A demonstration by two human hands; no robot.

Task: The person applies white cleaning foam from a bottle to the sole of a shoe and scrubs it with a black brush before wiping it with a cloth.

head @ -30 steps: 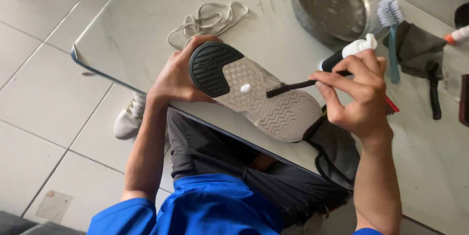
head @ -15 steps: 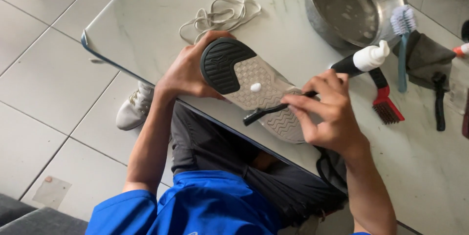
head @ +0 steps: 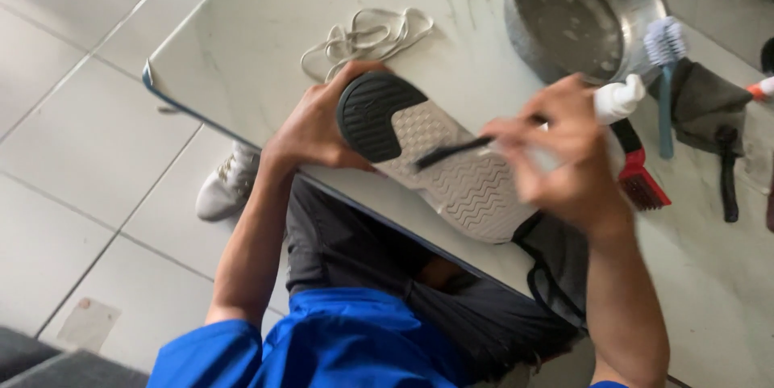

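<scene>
My left hand (head: 314, 126) grips the heel end of a shoe (head: 451, 170) turned sole-up at the near edge of the table; the sole is beige with a black heel patch. My right hand (head: 564, 162), blurred by motion, holds a thin black brush (head: 451, 152) whose tip lies across the middle of the sole. The same hand also seems to hold a white squeeze bottle (head: 617, 99) that sticks out behind the fingers.
A metal basin (head: 580, 13) stands at the back of the marble table (head: 258, 33). White laces (head: 367, 37) lie behind the shoe. A blue-handled brush (head: 665, 73), a red brush (head: 641, 178) and a dark cloth (head: 709, 106) lie to the right. A second shoe (head: 230, 182) is on the tiled floor.
My right hand has swept the brush across the sole, from the toe side toward the middle, and is now blurred. The white dab on the sole is no longer visible.
</scene>
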